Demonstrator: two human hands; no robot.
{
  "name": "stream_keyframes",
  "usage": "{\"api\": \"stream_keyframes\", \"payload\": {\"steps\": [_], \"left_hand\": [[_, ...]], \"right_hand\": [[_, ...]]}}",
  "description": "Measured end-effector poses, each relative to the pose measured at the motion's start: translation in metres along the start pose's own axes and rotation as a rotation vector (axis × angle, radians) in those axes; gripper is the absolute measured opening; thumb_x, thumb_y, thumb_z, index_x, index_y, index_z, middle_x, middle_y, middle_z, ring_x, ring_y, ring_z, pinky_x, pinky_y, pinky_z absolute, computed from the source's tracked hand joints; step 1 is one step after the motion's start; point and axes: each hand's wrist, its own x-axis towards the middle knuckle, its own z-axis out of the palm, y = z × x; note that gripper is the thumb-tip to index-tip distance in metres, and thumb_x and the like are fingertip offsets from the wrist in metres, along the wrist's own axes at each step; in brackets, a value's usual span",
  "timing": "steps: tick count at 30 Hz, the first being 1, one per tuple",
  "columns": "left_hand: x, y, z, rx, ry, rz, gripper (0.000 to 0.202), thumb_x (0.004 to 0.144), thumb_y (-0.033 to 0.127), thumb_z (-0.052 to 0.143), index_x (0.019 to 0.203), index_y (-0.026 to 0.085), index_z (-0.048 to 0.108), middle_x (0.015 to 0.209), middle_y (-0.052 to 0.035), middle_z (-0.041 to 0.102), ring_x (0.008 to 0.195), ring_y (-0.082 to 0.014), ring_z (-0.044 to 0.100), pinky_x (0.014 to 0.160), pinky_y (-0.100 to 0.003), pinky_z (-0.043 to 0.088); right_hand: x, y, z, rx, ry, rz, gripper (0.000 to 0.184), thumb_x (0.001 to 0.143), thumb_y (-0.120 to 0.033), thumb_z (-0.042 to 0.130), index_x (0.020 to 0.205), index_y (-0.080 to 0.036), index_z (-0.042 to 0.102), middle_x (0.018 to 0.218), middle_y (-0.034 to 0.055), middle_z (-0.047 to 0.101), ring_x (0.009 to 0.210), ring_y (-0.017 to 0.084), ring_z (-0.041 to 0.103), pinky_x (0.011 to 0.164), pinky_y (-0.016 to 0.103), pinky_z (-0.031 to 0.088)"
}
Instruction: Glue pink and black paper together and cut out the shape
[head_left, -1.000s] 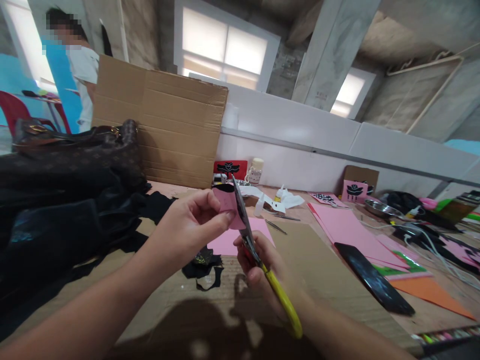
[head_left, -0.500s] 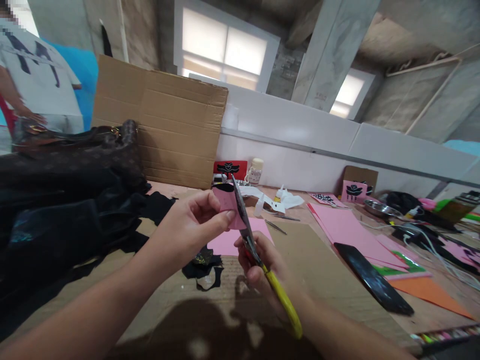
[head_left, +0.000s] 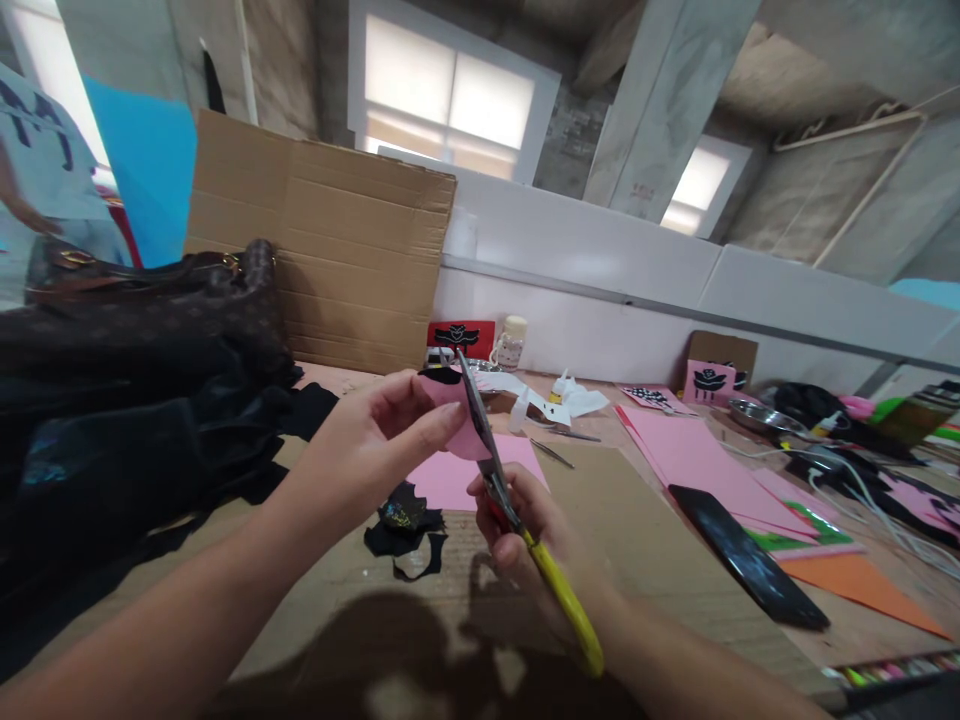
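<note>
My left hand point(head_left: 382, 430) pinches a small piece of pink paper point(head_left: 469, 440) with a black patch at its top edge. In my right hand point(head_left: 525, 530) is a pair of scissors point(head_left: 562, 590) with yellow handles, its blades pointing up and away. The blades lie along the right edge of the pink piece, and part of that edge is hidden behind them. Below my hands, black scraps point(head_left: 405, 530) lie on the cardboard point(head_left: 465, 590). Behind them a pink sheet point(head_left: 517, 465) lies flat on the same cardboard.
A brown handbag point(head_left: 157, 310) and dark fabric point(head_left: 150, 450) occupy the left. Behind stands a cardboard panel point(head_left: 330, 250). Pink sheets point(head_left: 697, 460), a black phone point(head_left: 746, 555) and white cables point(head_left: 862, 500) lie at right. A person point(head_left: 45, 160) stands at far left.
My left hand has shifted slightly left and turned the pink piece, which now shows a rounder edge at the blades. The scissors have hardly moved. The person at left has moved further left.
</note>
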Motion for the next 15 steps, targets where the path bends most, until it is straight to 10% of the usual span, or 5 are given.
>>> {"api": "stream_keyframes", "payload": {"steps": [15], "left_hand": [[0.0005,-0.0044,0.0035,0.038,0.067,0.009,0.009,0.082,0.027,0.075,0.087,0.02,0.074,0.089,-0.0015,0.079,0.085,-0.0168,0.073,0.079,-0.024,0.057]], "right_hand": [[-0.0001,-0.0032,-0.0001,-0.08,-0.01,-0.007,0.053,0.085,-0.069,0.064,0.113,-0.024,0.055,0.083,-0.0011,0.044,0.069,0.014,0.04,0.063,0.028,0.04]]}}
